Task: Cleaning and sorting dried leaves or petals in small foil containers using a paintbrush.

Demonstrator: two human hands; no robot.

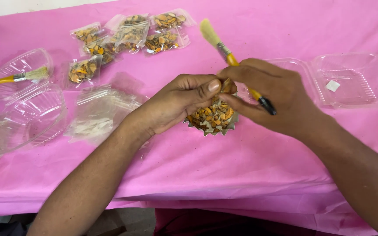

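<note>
- Pinching a small brownish piece [227, 85] between thumb and fingers, the left hand [178, 102] is held over a foil cup [213, 126] heaped with orange-brown dried slices.
- A yellow-handled brush [230, 59] is gripped in the closed right hand [270, 98], bristles up.
- Beyond the left hand, about six filled clear bags [130, 35] are seen; empty bags [97, 111] lie beside it.
- Three clear clamshell boxes [351, 81] are counted, one bearing a second brush [16, 78].

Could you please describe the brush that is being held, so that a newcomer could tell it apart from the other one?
On the pink tablecloth, look to the middle, where both hands meet over a foil cup of orange chips. The held brush sticks up from the right hand, bristles pointing away. The other brush lies untouched in a clear container at far left.
</note>
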